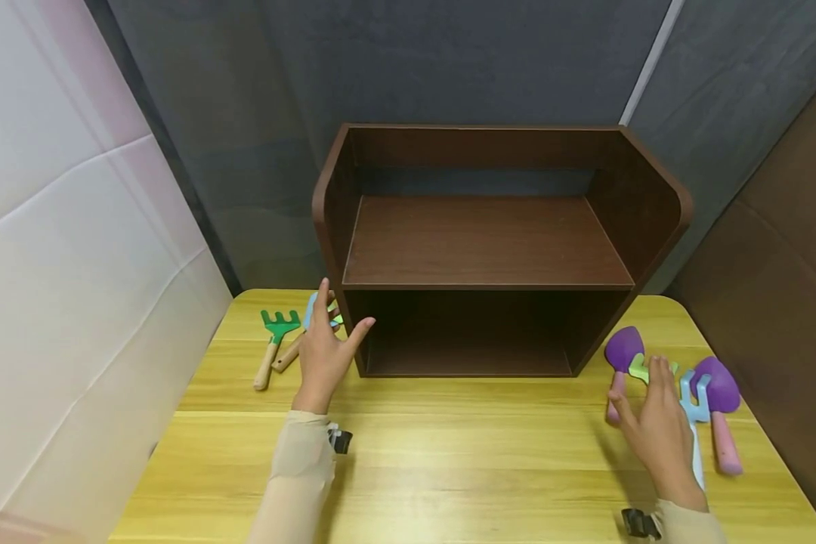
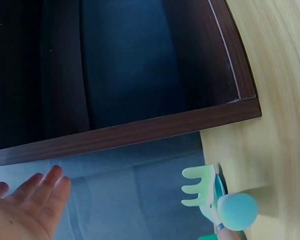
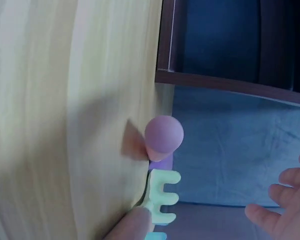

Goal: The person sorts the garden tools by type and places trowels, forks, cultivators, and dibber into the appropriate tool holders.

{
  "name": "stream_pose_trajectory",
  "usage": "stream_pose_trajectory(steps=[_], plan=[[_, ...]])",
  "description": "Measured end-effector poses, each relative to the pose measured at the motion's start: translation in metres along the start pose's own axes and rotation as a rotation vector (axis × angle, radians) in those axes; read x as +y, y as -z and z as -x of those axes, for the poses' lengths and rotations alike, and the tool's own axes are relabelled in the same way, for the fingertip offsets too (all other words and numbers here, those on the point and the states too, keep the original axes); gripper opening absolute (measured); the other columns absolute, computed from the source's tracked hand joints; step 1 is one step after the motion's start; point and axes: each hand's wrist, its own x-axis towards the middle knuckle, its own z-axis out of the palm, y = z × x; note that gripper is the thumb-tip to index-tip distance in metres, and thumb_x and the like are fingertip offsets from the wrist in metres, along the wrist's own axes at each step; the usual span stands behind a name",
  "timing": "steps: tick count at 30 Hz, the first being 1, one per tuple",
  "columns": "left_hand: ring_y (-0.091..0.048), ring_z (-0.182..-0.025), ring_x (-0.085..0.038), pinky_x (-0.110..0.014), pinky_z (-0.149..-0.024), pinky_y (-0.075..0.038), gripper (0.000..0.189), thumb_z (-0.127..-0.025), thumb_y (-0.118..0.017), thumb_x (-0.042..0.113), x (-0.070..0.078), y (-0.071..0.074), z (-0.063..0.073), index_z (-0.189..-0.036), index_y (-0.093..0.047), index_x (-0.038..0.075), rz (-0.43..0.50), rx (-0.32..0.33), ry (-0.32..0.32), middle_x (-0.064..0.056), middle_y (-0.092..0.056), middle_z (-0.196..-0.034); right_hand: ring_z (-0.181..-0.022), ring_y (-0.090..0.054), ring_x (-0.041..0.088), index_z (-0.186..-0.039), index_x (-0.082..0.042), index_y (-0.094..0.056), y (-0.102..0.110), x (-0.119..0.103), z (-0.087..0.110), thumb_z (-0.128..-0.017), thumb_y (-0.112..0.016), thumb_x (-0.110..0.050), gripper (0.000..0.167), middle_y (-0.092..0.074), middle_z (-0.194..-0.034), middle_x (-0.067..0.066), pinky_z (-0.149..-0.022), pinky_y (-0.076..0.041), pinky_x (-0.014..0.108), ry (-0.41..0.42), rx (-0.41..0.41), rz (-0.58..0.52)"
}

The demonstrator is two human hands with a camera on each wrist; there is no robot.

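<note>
My left hand (image 1: 325, 355) is beside the left side of a dark brown wooden shelf (image 1: 489, 242), thumb and fingers spread. In the left wrist view the hand (image 2: 32, 205) holds nothing. Behind it lie a green toy rake (image 1: 280, 325) with a wooden handle and a partly hidden light blue tool (image 1: 310, 308). My right hand (image 1: 663, 431) hovers over toy garden tools at the right, fingers extended and holding nothing. Around it are a purple shovel (image 1: 624, 347), a light green rake (image 1: 638, 368), a light blue fork (image 1: 697, 408) and another purple shovel (image 1: 717, 385).
The shelf stands at the back of a yellow wooden table (image 1: 476, 453), its compartments facing me. A grey cloth wall (image 1: 449, 60) rises behind it. White panels (image 1: 75, 227) border the left side and a brown panel (image 1: 782, 249) borders the right.
</note>
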Motion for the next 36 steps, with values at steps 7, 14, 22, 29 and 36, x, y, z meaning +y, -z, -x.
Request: stream_pose_trajectory(steps=[7, 14, 22, 29, 36], plan=[[-0.061, -0.113, -0.035, -0.049, -0.085, -0.054, 0.090, -0.085, -0.071, 0.039, 0.001, -0.001, 0.000, -0.155, -0.018, 0.018, -0.012, 0.030, -0.011, -0.017, -0.048, -0.140, -0.142, -0.020, 0.049, -0.154, 0.001, -0.007, 0.002, 0.007, 0.004, -0.099, -0.052, -0.035, 0.080, -0.009, -0.159, 0.026, -0.100, -0.029, 0.067, -0.059, -0.002, -0.010], [-0.061, -0.112, -0.035, -0.047, -0.085, -0.054, 0.085, -0.086, -0.072, 0.035, 0.002, -0.003, -0.002, -0.153, -0.024, 0.017, 0.023, 0.065, -0.004, -0.017, -0.051, -0.135, -0.140, -0.024, 0.050, -0.155, -0.002, -0.007, 0.000, 0.014, 0.009, -0.098, -0.052, -0.037, 0.080, -0.014, -0.159, 0.026, -0.102, -0.028, 0.066, -0.111, 0.031, -0.032], [-0.061, -0.110, -0.033, -0.047, -0.082, -0.055, 0.077, -0.089, -0.068, 0.032, 0.001, -0.003, -0.003, -0.152, -0.027, 0.021, 0.087, 0.073, 0.032, -0.016, -0.053, -0.132, -0.134, -0.029, 0.055, -0.154, -0.001, -0.008, -0.001, 0.022, 0.011, -0.098, -0.052, -0.036, 0.079, -0.020, -0.156, 0.029, -0.101, -0.028, 0.068, -0.191, 0.028, -0.043], [-0.060, -0.110, -0.033, -0.049, -0.080, -0.055, 0.072, -0.089, -0.069, 0.029, -0.002, -0.003, 0.001, -0.150, -0.031, 0.017, 0.124, 0.057, 0.038, -0.017, -0.054, -0.128, -0.134, -0.025, 0.056, -0.154, 0.000, -0.004, 0.001, 0.033, 0.017, -0.100, -0.044, -0.043, 0.080, -0.015, -0.156, 0.030, -0.102, -0.025, 0.068, -0.278, -0.034, -0.032], [-0.061, -0.111, -0.033, -0.045, -0.076, -0.056, 0.066, -0.090, -0.068, 0.026, -0.002, -0.008, 0.002, -0.147, -0.037, 0.012, 0.091, 0.052, -0.037, -0.016, -0.055, -0.130, -0.134, -0.026, 0.056, -0.154, -0.002, -0.005, 0.001, 0.043, 0.019, -0.100, -0.045, -0.042, 0.079, -0.018, -0.155, 0.031, -0.104, -0.025, 0.066, -0.329, -0.025, -0.023]])
